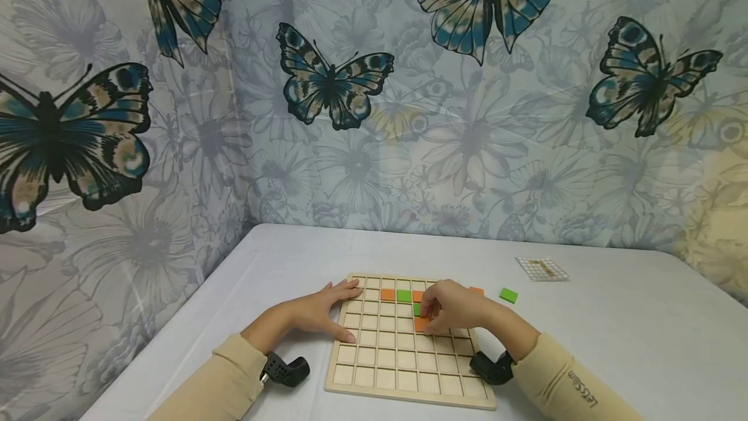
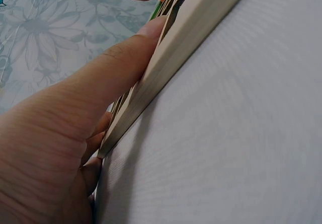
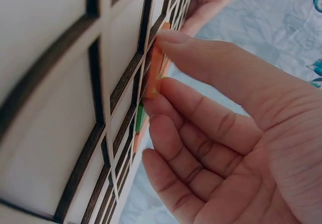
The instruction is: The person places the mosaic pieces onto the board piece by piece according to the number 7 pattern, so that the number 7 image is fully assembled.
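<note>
A wooden grid board (image 1: 406, 397) lies on the table. My left hand (image 1: 318, 309) rests on its left edge with fingers spread; in the left wrist view the thumb (image 2: 126, 58) lies over the wooden rim. Over the middle of the grid, my right hand (image 1: 456, 307) pinches an orange square tile (image 3: 155, 68) between thumb and fingers, standing at a cell of the board. Just beyond it sits a green tile (image 1: 417, 309). Farther up runs a row with an orange tile (image 1: 388, 295), a green tile (image 1: 404, 295) and another orange tile (image 1: 417, 295).
Right of the board, a loose green tile (image 1: 508, 295) lies on the white table (image 1: 613, 330). Another orange tile (image 1: 476, 291) shows partly behind my right hand. A small card with a grid pattern (image 1: 542, 269) lies farther back. Butterfly-patterned cloth (image 1: 362, 180) hangs behind the table.
</note>
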Available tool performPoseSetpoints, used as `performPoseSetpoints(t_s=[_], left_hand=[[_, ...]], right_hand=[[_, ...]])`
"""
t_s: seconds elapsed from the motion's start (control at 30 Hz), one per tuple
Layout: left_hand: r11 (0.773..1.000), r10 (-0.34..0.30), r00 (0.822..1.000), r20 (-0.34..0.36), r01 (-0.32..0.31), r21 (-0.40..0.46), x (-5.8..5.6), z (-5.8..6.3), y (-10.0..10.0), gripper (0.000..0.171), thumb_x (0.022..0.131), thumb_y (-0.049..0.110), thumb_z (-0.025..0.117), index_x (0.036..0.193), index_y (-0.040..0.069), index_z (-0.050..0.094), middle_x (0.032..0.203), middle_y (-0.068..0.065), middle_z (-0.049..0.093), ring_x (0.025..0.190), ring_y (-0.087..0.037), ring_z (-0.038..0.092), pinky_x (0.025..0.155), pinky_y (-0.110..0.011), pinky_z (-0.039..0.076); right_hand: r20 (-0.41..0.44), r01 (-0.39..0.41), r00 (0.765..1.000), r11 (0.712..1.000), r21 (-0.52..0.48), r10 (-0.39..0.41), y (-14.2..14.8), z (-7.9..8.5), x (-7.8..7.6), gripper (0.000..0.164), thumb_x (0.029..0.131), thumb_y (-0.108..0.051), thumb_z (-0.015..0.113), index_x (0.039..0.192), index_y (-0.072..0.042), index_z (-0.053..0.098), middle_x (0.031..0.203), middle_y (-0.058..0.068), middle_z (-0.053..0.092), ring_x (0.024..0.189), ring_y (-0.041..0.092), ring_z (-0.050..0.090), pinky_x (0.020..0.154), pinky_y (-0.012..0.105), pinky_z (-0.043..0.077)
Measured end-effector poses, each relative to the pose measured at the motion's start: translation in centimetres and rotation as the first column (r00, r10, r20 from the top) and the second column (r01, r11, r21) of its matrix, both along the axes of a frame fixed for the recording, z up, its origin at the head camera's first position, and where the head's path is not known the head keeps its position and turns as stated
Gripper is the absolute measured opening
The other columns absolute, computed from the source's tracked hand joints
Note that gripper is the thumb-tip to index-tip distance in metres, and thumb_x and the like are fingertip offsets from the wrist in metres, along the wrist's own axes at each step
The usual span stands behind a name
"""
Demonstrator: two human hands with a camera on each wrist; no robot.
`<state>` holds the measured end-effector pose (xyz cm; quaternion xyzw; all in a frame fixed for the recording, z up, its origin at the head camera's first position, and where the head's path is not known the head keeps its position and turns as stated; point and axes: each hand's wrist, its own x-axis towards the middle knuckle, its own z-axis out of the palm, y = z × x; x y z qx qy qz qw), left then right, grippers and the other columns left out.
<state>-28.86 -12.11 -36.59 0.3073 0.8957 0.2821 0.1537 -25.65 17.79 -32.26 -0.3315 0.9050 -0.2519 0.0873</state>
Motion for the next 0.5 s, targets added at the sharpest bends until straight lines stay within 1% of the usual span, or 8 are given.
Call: performPoseSetpoints(t_s=[0.2, 0.33, 0.43, 0.5], left_hand=[[1.0, -0.022, 1.0, -0.007, 0.022, 0.007, 0.0, 0.0, 0.0, 0.091, 0.071, 0.047, 0.077, 0.146, 0.024, 0.032, 0.158, 0.002, 0.01, 0.145, -0.032, -0.002, 0.116, -0.056, 0.004], [1.0, -0.018, 1.0, -0.005, 0.018, 0.011, 0.0, 0.0, 0.0, 0.091, 0.071, 0.045, 0.078, 0.147, 0.022, 0.032, 0.158, 0.0, 0.01, 0.145, -0.034, -0.003, 0.115, -0.057, 0.004], [1.0, -0.015, 1.0, -0.003, 0.015, 0.012, 0.0, 0.0, 0.1, 0.091, 0.072, 0.044, 0.078, 0.147, 0.021, 0.032, 0.158, -0.001, 0.01, 0.144, -0.036, -0.003, 0.115, -0.058, 0.004], [1.0, -0.012, 1.0, -0.003, 0.012, 0.009, 0.1, 0.1, 0.1, 0.09, 0.072, 0.044, 0.078, 0.146, 0.022, 0.032, 0.158, -0.001, 0.009, 0.144, -0.037, -0.003, 0.115, -0.059, 0.005]], right_hand=[[0.0, 0.01, 1.0, 1.0, -0.01, -0.01, 1.2, 0.6, -0.4, 0.015, 0.076, -0.016, 0.076, 0.086, -0.008, 0.069, 0.084, -0.001, 0.066, 0.073, 0.004, 0.055, 0.066, 0.02, 0.049], [0.018, 0.07, 0.997, 0.997, -0.042, -0.069, 2.9, 1.2, -1.0, 0.02, 0.077, -0.019, 0.075, 0.09, -0.005, 0.07, 0.088, 0.001, 0.067, 0.077, 0.007, 0.056, 0.068, 0.021, 0.05], [0.051, 0.125, 0.991, 0.989, -0.073, -0.122, 4.2, 1.4, -1.5, 0.024, 0.077, -0.019, 0.076, 0.093, -0.003, 0.07, 0.09, 0.005, 0.067, 0.078, 0.011, 0.056, 0.067, 0.023, 0.05], [0.072, 0.15, 0.987, 0.984, -0.095, -0.143, 5.1, 1.5, -1.7, 0.026, 0.077, -0.019, 0.075, 0.095, -0.001, 0.069, 0.09, 0.007, 0.067, 0.076, 0.013, 0.056, 0.064, 0.024, 0.05]])
